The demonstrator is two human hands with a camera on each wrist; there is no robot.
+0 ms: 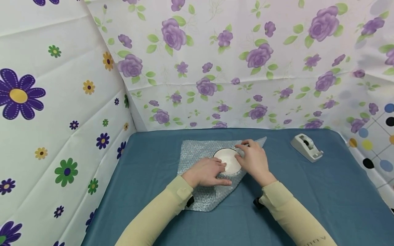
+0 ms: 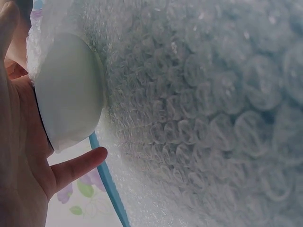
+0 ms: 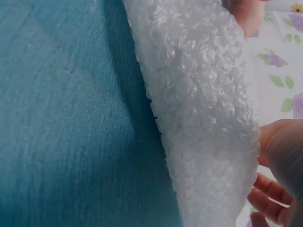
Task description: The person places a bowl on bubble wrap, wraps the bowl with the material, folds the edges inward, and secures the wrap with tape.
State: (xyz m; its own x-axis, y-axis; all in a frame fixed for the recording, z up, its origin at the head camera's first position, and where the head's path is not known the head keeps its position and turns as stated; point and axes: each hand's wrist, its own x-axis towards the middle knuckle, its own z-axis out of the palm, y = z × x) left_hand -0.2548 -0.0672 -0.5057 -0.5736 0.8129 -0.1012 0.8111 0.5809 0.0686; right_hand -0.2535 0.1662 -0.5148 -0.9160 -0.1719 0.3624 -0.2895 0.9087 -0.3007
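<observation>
A white bowl (image 1: 227,155) with a thin dark rim stands upright on a sheet of bubble wrap (image 1: 194,150). My left hand (image 1: 207,171) rests over the bowl's near left side, fingers extended across the rim. In the left wrist view, the bowl's smooth outer wall (image 2: 71,90) shows beneath that hand, thumb held out apart. At the bowl's right side, my right hand (image 1: 254,160) pinches the wrap's right part, which is lifted up against the bowl. The right wrist view shows this raised bubble wrap (image 3: 199,109) with the fingers at its edge.
A white tape dispenser (image 1: 306,147) stands at the back right of the blue cloth-covered table (image 1: 147,164). Flower-patterned sheets (image 1: 197,68) hang behind the table and along its left side. A dotted cloth (image 1: 377,150) borders the right.
</observation>
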